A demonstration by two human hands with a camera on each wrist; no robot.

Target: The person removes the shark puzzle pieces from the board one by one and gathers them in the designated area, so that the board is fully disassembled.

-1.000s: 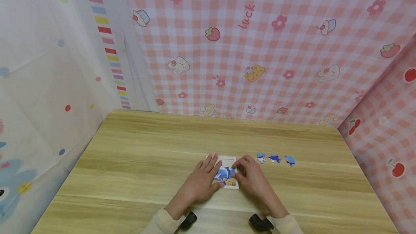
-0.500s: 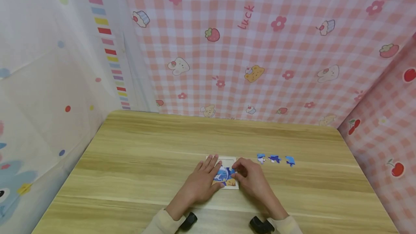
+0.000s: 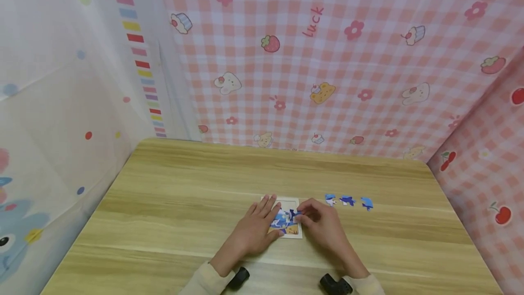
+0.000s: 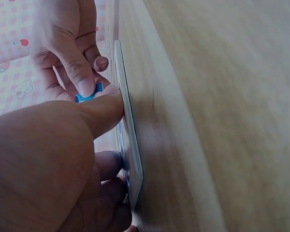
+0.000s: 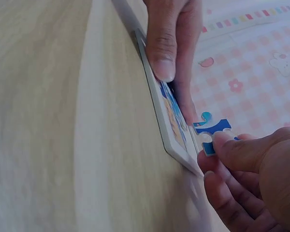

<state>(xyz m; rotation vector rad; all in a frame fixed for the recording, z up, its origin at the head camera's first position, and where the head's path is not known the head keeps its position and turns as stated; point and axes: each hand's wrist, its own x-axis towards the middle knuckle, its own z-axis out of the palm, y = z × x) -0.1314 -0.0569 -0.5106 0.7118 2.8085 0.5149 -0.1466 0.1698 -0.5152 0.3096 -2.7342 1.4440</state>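
A small jigsaw board with a pale frame [image 3: 292, 236] lies on the table, partly filled with blue and orange picture pieces. My left hand [image 3: 254, 227] rests on its left side with fingers spread, hiding that part. At the board's right edge, my right hand [image 3: 324, 223] pinches a blue-and-white puzzle piece [image 5: 215, 126] between thumb and fingers. In the right wrist view the piece is raised off the board and tilted. The upper part of the board shows a bare pale recess.
Three loose puzzle pieces lie in a row to the right of the board: one blue and white [image 3: 330, 199], one dark blue [image 3: 347, 200], one light blue [image 3: 366, 203]. The wooden table [image 3: 204, 172] meets a pink checked cloth [image 3: 294, 58] at the back.
My right hand has drawn slightly right and lifted the puzzle piece, which now shows tilted between its fingertips. My left hand stays in place on the board. The head view has shifted slightly.
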